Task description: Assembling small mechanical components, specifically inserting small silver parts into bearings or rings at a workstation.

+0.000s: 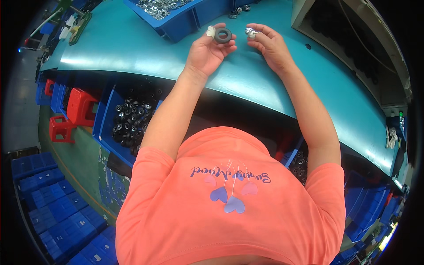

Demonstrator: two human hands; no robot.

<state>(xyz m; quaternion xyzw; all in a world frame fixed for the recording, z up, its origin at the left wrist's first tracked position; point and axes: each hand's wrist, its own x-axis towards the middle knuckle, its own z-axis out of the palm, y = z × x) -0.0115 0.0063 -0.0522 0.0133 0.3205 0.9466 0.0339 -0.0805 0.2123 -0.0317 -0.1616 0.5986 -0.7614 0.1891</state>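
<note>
Leaning over a teal worktop [132, 48] bending across the upper picture, with a blue bin [176, 24] of small silvery parts [159, 6] sitting at its far edge.

Pinching a black ring [223, 35] in the left hand [205, 53], gripping it by the outer rim with a white-taped fingertip and the digit opposite, other fingers curling loosely beneath. Holding it just over the top, right beside the bin's near corner. Nipping a small silvery fitting [250, 32] in the right hand [271, 46] between thumb and forefinger, remaining fingers half folded. Keeping the fitting near the ring but apart from it.

Judging the ring as light, stiff and matt, likely giving decent grip and not looking fragile; not telling from here whether rubber or dark metal. Taking it by the rim, as now, and so leaving the bore free. Judging the fitting as tiny, hard and smooth, probably slippery and easy to drop, suiting a fingertip pinch only.

Working close to the bin wall just beyond the fingers, with a grey housing [309, 13] standing to the far right. Finding open teal surface to the left and towards the right. Resting both wrists inside the near edge, above blue crates of black rings [132, 119] beneath, so risking anything dropped rolling off.
</note>
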